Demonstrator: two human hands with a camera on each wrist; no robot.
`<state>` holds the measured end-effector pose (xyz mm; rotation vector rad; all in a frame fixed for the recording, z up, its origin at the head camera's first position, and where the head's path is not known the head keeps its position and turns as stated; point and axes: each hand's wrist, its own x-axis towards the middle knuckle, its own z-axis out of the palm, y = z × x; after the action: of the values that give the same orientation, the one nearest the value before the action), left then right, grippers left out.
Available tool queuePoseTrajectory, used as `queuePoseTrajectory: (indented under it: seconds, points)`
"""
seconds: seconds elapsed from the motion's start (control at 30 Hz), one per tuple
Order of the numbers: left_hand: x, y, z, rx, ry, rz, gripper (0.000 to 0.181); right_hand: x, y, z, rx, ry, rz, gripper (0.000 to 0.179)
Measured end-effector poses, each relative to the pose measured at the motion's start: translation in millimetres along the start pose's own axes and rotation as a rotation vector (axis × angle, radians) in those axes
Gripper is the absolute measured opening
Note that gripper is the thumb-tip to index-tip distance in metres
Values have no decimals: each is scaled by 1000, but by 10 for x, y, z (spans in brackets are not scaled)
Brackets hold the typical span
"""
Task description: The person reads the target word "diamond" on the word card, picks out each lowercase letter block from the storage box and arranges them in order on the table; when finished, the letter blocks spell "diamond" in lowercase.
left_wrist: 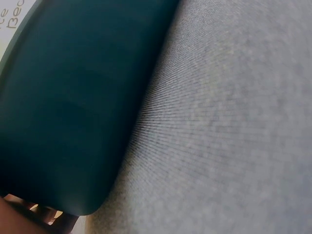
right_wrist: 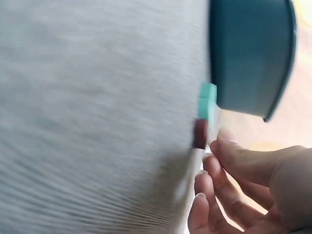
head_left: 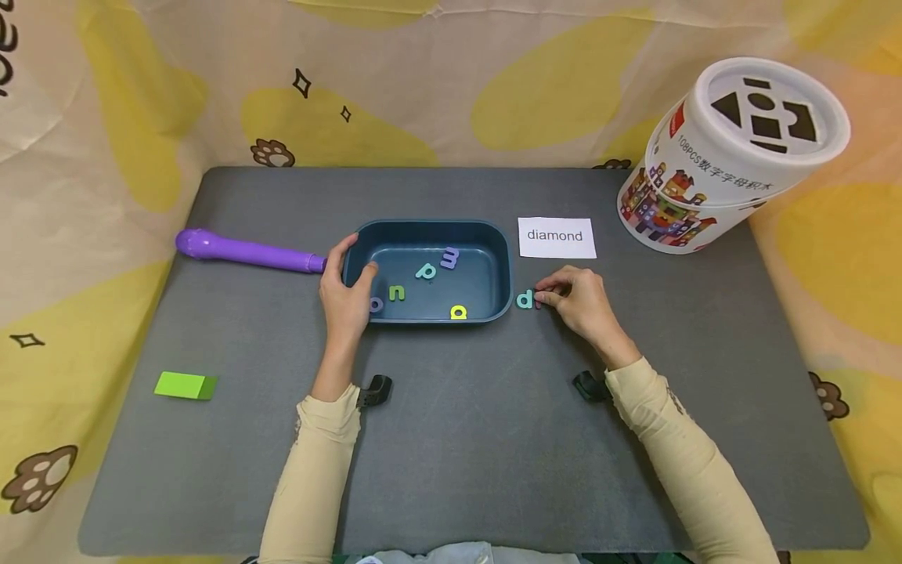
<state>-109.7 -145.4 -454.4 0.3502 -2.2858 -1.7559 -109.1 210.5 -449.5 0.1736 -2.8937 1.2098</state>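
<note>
Right hand on the mat just right of the tray, fingertips pinching a small dark red letter and setting it down touching the right side of the teal d. Left hand curled over the tray's left rim, thumb outside, fingers inside, steadying it. Inside the tray: m, p, n, a, and an o half hidden under the left fingers. Card reading "diamond" just behind the d. By the look of it, spelling in hand, second letter going down beside the first; which letter the red piece is cannot be told, too small and partly covered. Next, probably: let go of the red piece squarely in line with the d, then reach into the tray for the a, near the front wall; a light pinch wanted, so as not to knock the placed pair. Further off: purple wand touching the tray's left end, green block front left, white tub back right.
</note>
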Motion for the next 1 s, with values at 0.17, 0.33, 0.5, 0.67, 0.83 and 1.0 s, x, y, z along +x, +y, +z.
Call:
queuePoseTrajectory:
  seconds: [0.17,0.33,0.5,0.67,0.83,1.0]
  points:
    - [-7,-2,-9,2,-3,0,52,91,-140,-100,19,47,-2,10]
    - [-5,-14,-13,10,-4,-1,50,156,-399,-79,114,80,-52,14]
    - [-5,-11,-6,13,-8,2,50,181,-642,93,167,87,-160,22]
    - [-5,-8,-3,5,-9,7,50,197,-807,302,127,-42,-222,35]
    - [-1,-5,-2,-3,-6,5,51,224,-992,442,-77,-316,-235,58]
    - [1,-5,-6,7,-3,-10,53,284,-1117,527,-308,-472,-188,52]
